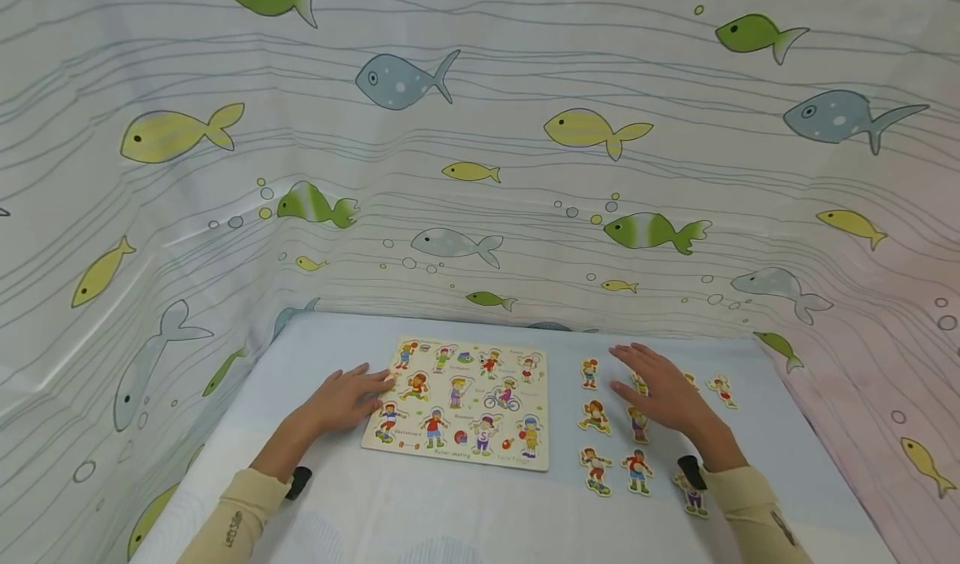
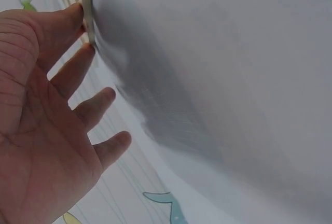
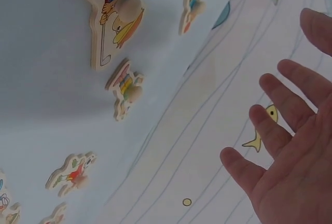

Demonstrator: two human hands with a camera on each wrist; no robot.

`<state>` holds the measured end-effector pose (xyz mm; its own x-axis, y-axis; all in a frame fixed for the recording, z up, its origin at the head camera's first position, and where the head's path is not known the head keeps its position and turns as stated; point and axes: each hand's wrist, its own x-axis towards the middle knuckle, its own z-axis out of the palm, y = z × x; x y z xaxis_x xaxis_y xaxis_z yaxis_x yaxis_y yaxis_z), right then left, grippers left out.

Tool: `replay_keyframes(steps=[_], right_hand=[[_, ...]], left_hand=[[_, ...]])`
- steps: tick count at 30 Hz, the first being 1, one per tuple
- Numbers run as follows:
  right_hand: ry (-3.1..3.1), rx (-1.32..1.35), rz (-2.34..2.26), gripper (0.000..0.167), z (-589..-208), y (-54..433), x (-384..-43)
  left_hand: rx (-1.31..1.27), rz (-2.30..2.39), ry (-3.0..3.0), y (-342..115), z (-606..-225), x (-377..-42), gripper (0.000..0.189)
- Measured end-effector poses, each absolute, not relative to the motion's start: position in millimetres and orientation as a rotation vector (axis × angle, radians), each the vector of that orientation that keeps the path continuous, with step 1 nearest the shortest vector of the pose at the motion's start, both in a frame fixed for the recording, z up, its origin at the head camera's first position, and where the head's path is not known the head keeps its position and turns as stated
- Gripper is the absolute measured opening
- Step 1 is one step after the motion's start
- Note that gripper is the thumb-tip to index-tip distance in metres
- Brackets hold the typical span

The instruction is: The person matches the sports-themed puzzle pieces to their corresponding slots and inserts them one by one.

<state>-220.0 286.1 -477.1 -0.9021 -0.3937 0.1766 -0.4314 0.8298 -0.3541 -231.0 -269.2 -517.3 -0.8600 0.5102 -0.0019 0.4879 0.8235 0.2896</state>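
Note:
My left hand point(image 1: 347, 399) touches the left edge of a wooden peg puzzle board point(image 1: 437, 396) printed with children playing sports. In the left wrist view, the thumb and index fingertip of the left hand point(image 2: 52, 120) meet the board's thin edge point(image 2: 87, 11); the other fingers are spread apart. My right hand point(image 1: 666, 391) hovers above loose puzzle pieces, fingers extended and nothing held. Beneath it lies a golfer piece point(image 1: 638, 427), its round wooden knob visible in the right wrist view. That view shows the right hand point(image 3: 295, 146) apart from every piece.
Several loose pieces lie right of the board, among them a runner point(image 1: 595, 416), a skateboarder point(image 1: 596, 470), a roller skater point(image 1: 637, 471) and a tennis player point(image 1: 722, 391). Another piece point(image 1: 694, 499) is partly under the right wrist. A fish-patterned curtain point(image 1: 517, 214) surrounds the pale table point(image 1: 360, 514).

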Motion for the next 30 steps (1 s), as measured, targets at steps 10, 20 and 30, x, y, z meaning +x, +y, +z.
replay_keyframes(steps=[10,20,30], right_hand=[[-2.938,0.668,0.581,0.058,-473.9,277.4,-228.8],[-2.964,0.671,0.552,0.053,-480.0,270.1,-244.5],[-3.029,0.605,0.497,0.043,-495.0,265.1,-254.3]], left_hand=[[0.798,0.444,2.917,-268.7,-515.7,-230.9,0.043],[0.790,0.440,2.930,-268.6,-514.1,-231.7,0.043],[0.789,0.446,2.916,-269.9,-517.2,-230.8,0.043]])
